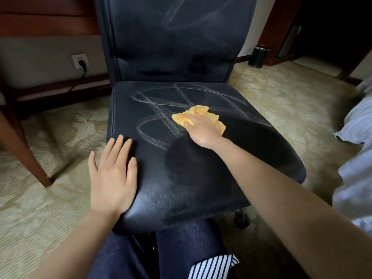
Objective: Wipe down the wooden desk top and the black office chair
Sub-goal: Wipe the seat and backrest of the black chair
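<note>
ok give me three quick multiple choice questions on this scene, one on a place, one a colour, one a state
1. Where is the cloth? A on the carpet; B on the backrest; C on the chair seat.
2. What colour is it? A yellow; B white; C green.
3. How is the left hand? A gripping the cloth; B flat on the seat, fingers straight; C curled in a fist.
Answers: 1 C, it lies mid-seat; 2 A, bright yellow against the black seat; 3 B, palm down at the seat's near left edge.
</note>
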### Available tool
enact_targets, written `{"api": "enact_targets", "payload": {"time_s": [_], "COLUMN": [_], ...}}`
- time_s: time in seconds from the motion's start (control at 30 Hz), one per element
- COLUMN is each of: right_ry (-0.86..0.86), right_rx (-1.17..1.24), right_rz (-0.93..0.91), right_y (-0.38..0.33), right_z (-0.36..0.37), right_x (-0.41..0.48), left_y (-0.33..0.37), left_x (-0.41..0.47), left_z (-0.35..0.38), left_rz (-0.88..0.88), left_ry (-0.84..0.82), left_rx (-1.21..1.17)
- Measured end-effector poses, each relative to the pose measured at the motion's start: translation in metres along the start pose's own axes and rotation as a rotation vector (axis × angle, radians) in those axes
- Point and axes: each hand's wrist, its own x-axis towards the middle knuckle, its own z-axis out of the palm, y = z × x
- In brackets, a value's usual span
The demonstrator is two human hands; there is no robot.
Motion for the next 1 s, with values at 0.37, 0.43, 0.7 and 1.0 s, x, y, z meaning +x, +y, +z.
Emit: {"api": "enact_targets", "payload": {"time_s": [0.37,0.43,0.7,1.0], "right_ry": [-0.130,-0.143,-0.156,-0.259], "right_rx": [-0.065,-0.137,-0.347,-0.038], "right_rz": [-0.542,-0.627,-0.850,-0.706], "right_y": [-0.030,-0.021,0.002,-0.032], "right_z": [0.017,0.018,-0.001,0.002], "right_x": [-0.112,-0.135,-0.132,-0.018], "left_y": [-0.009,-0.010,-0.011,-0.016], "left_x": [0.007,0.009,0.008,0.009], "left_z": [0.000,-0.001,-0.002,-0.001], "left_rz": [-0.060,-0.071,-0.076,-0.070], "left_ry": [-0.020,-0.028,-0.030,0.000], "left_rx": [0.011,0.006,-0.059,-0.124]}}
